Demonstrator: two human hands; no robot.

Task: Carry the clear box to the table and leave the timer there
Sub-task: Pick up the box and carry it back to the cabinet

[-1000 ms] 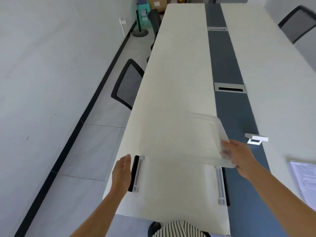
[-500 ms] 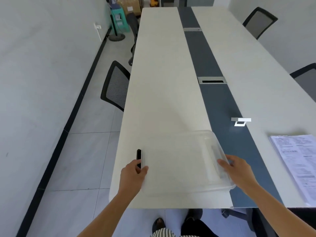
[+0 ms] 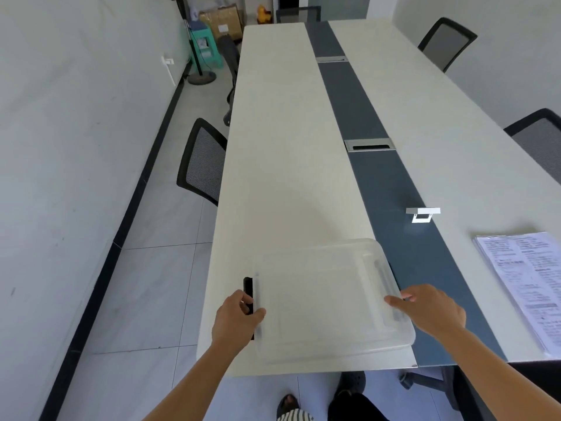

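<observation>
Since the clear box (image 3: 328, 299) looks light, stiff, slick, grip its side latches: left hand (image 3: 235, 322) fingers (image 3: 258, 314) curl on the left latch (image 3: 249, 296), right hand (image 3: 428, 308) fingers loosely touch the right edge.

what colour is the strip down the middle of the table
Dark blue-grey strip, between two cream tabletops; the head view shows it.

head: worn, faces forward-down | near table (image 3: 291, 177) end | single view
</observation>
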